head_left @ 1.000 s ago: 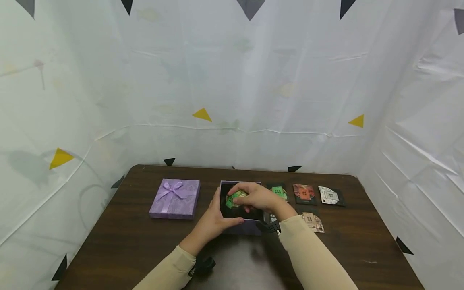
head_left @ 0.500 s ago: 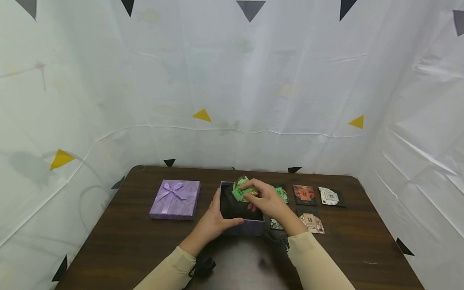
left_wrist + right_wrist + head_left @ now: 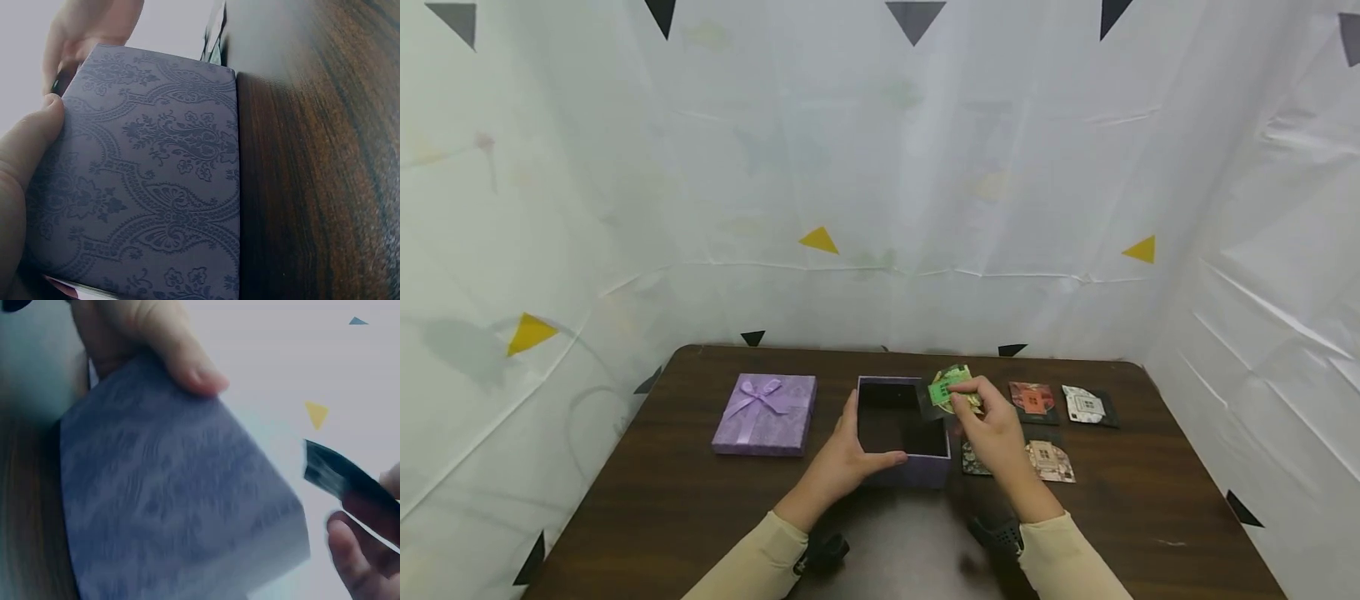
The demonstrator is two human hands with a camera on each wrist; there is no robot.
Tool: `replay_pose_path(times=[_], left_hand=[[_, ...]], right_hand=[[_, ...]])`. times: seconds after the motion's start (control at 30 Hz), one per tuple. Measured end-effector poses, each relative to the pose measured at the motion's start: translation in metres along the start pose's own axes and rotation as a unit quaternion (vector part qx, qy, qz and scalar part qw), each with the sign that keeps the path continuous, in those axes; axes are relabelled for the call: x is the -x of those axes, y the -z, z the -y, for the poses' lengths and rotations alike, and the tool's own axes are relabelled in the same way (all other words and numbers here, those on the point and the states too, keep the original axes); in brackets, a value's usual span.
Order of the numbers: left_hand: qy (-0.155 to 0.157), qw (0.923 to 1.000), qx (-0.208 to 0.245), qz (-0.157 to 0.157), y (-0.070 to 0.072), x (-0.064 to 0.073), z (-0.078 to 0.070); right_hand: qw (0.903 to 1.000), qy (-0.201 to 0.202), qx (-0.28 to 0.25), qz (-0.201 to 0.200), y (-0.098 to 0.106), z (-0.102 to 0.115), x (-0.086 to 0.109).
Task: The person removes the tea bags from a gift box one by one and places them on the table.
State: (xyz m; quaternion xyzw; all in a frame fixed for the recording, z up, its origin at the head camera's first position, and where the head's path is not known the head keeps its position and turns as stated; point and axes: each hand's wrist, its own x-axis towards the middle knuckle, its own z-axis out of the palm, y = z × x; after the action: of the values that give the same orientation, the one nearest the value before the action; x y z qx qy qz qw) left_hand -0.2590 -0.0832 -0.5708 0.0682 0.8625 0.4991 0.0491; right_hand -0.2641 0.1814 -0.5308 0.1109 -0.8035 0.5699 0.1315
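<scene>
A lidless purple box (image 3: 917, 473) with a dark interior stands on the table. My left hand (image 3: 838, 458) grips its left side, thumb lying over the front rim; the patterned front wall (image 3: 150, 175) fills much of the left wrist view. Above the box's right rim, my right hand (image 3: 1000, 429) pinches a green-labelled sachet (image 3: 943, 388) between thumb and fingers. In the right wrist view that sachet (image 3: 331, 470) shows as a dark, blurred flat piece, apart from the box.
A purple lid (image 3: 771, 421) with a ribbon bow lies left of the box. To the right lie a red sachet (image 3: 1033, 403), a white one (image 3: 1086, 407), a beige one (image 3: 1051, 461) and a partly hidden sachet (image 3: 973, 461). White sheeting (image 3: 880, 167) surrounds the dark wooden table (image 3: 647, 500).
My right hand has lifted the green-labelled sachet out of the box and moved it right, over the right rim. The left hand keeps its grip on the box.
</scene>
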Motion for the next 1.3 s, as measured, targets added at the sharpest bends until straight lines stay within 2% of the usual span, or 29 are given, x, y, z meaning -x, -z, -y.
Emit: replay_pose_path(times=[0.13,0.33,0.5,0.63,0.83,0.93,1.03,1.13,1.3], left_hand=[[0.0,1.0,-0.001,0.0,0.0,0.001,0.0],[0.0,1.0,-0.004,0.001,-0.001,0.002,0.0],[0.006,0.9999,-0.005,0.008,-0.003,0.003,0.001],[0.01,0.9999,-0.006,0.009,-0.002,0.004,-0.001],[0.008,0.9999,-0.01,0.002,0.001,0.001,-0.003],[0.005,0.9999,-0.009,-0.001,0.003,-0.001,-0.003],[0.008,0.9999,-0.011,-0.001,0.003,-0.001,-0.003],[0.012,0.9999,-0.012,0.001,0.001,0.0,-0.002],[0.011,0.9998,-0.013,0.003,0.001,0.002,-0.003]], right_hand=[[0.9978,-0.007,0.019,-0.063,0.02,-0.011,0.008],[0.9898,-0.069,0.038,-0.119,0.049,-0.037,0.026],[0.9733,-0.113,0.031,-0.197,0.07,-0.066,0.048],[0.9596,-0.136,0.066,-0.238,0.089,-0.084,0.06],[0.9414,-0.196,0.093,-0.258,0.121,-0.097,0.065],[0.933,-0.212,0.09,-0.277,0.135,-0.097,0.063],[0.9266,-0.227,0.112,-0.278,0.146,-0.098,0.064],[0.9211,-0.247,0.156,-0.258,0.153,-0.1,0.066],[0.9142,-0.258,0.251,-0.186,0.16,-0.105,0.07]])
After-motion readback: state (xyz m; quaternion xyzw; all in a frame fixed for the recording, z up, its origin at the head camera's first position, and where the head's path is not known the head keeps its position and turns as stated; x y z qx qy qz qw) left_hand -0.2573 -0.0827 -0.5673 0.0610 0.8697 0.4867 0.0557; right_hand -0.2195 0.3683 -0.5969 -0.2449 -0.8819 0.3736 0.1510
